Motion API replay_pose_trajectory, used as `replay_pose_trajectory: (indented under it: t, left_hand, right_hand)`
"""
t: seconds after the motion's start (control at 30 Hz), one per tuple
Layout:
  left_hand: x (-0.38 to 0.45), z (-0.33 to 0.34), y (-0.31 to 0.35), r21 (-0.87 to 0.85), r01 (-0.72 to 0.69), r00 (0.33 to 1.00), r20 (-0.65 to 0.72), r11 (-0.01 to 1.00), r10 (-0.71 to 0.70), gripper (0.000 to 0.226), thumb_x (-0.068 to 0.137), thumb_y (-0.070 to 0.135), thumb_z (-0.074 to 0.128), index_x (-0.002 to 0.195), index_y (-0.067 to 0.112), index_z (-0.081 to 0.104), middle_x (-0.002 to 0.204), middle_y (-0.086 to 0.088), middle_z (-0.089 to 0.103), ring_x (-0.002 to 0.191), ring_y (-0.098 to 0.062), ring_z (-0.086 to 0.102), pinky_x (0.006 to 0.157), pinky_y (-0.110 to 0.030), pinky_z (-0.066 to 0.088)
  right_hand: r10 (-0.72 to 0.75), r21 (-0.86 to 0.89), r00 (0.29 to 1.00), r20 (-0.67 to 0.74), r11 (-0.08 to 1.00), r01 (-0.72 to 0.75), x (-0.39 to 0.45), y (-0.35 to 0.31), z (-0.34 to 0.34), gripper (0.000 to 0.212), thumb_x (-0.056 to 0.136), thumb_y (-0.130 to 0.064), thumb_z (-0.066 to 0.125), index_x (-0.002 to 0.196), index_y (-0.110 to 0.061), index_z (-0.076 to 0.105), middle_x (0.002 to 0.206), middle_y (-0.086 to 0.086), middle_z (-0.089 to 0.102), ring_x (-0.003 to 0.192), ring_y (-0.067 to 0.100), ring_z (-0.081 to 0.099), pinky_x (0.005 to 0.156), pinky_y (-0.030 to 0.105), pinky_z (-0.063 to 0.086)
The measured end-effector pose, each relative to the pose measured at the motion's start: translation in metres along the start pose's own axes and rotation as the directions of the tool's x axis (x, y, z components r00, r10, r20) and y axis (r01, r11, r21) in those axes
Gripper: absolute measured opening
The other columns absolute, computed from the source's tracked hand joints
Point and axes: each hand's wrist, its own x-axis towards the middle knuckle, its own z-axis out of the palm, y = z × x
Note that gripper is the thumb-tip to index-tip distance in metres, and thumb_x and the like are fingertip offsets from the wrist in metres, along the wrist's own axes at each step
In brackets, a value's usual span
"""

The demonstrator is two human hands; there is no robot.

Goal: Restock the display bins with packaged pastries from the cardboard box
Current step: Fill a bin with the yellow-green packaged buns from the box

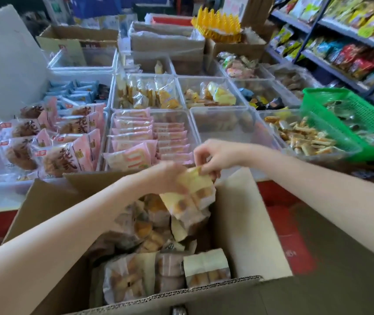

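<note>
two hands [165,176] [215,155] grip several pastry packets [190,194] above one cardboard box [245,223].

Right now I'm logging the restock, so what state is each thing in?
Cardboard box: open, partly full of pastry packs.
Pastry packs: lifted above the box, held by both hands.
Left hand: grip closed on the packs.
Right hand: pinching the top pack.
Clear bin: nearly empty.
Pink-pack bin: mostly full.
Green basket: holds some packets.
</note>
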Motion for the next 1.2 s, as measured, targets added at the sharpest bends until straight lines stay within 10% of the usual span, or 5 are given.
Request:
replay_pose_trajectory:
  t: [0.3,0.6,0.87,1.03,1.2]
  left_hand:
    - [0.034,-0.123,0.042,-0.029,-0.139,0.720,-0.689,0.990,0.081,0.024,0.075,0.027,0.075,0.098,0.021,0.073,0.106,0.005,0.058,0.108,-0.024,0.039,0.096,-0.036,0.032]
    - [0.097,-0.136,0.092,-0.378,-0.453,0.810,-0.554,0.807,0.195,0.051,0.077,0.001,0.066,0.069,0.051,0.070,0.106,0.012,0.054,0.096,0.001,0.056,0.084,-0.017,0.048]
    - [0.141,-0.129,0.115,0.098,-0.246,0.807,-0.531,0.964,0.259,0.027,0.070,0.023,0.074,0.088,0.041,0.068,0.109,0.014,0.048,0.104,-0.011,0.033,0.090,-0.028,0.029]
    - [0.158,-0.126,0.105,-0.036,-0.240,0.823,-0.537,0.970,0.183,0.046,0.070,0.012,0.076,0.095,0.048,0.061,0.103,0.018,0.046,0.092,-0.010,0.047,0.084,-0.035,0.045]
    - [0.171,-0.129,0.101,-0.080,-0.191,0.808,-0.579,0.978,0.110,0.028,0.077,0.000,0.069,0.069,0.027,0.073,0.101,0.009,0.050,0.084,0.003,0.050,0.070,-0.009,0.038]
  right_hand:
    - [-0.127,0.459,0.895,-0.429,0.823,0.336,-0.066,-0.011,-0.105,0.012,0.087,-0.009,0.063,0.077,-0.013,0.057,0.064,0.001,0.059,0.045,0.008,0.053,0.041,0.018,0.036]
    - [-0.024,0.352,0.961,-0.274,0.928,0.123,-0.055,0.085,-0.168,0.029,0.092,-0.027,0.058,0.118,-0.014,0.059,0.095,-0.004,0.067,0.048,0.005,0.039,0.038,0.012,0.028]
    - [-0.206,0.347,0.977,-0.060,0.913,0.214,-0.028,0.115,-0.183,0.070,0.087,-0.011,0.064,0.143,-0.034,0.027,0.134,-0.012,0.046,0.093,-0.012,0.050,0.062,0.004,0.043]
    - [-0.227,0.303,0.943,-0.245,0.906,0.296,-0.009,0.117,-0.176,0.059,0.083,-0.009,0.070,0.132,-0.024,0.040,0.104,-0.013,0.050,0.090,0.002,0.053,0.064,0.009,0.049]
    - [-0.102,0.438,0.930,-0.354,0.860,0.262,0.010,0.125,-0.179,0.026,0.080,-0.004,0.071,0.101,-0.005,0.056,0.070,0.004,0.056,0.048,0.002,0.057,0.041,0.012,0.042]
